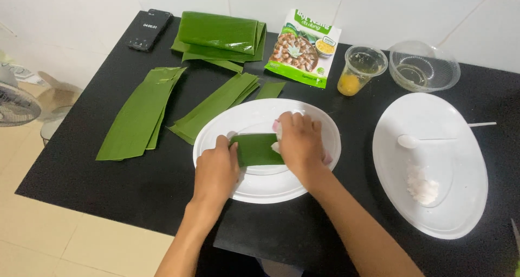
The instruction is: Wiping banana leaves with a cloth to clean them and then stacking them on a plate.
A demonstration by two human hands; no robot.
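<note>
A folded green banana leaf parcel [255,149] lies on a white oval plate [254,187] in the middle of the black table. My left hand [216,171] presses on the parcel's left end with its fingers curled over it. My right hand [299,142] covers the parcel's right end, where a bit of pale pink and white filling [326,159] shows beneath the fingers. Both hands hold the leaf down on the plate.
Cut leaf strips [142,112] and more strips [219,105] lie left of the plate, a folded leaf stack [219,34] behind. A phone [149,29], a food packet [304,48], a cup with yellow liquid [360,70], a clear bowl [423,67], and a second plate [466,201] with a white spoon [411,141] stand around.
</note>
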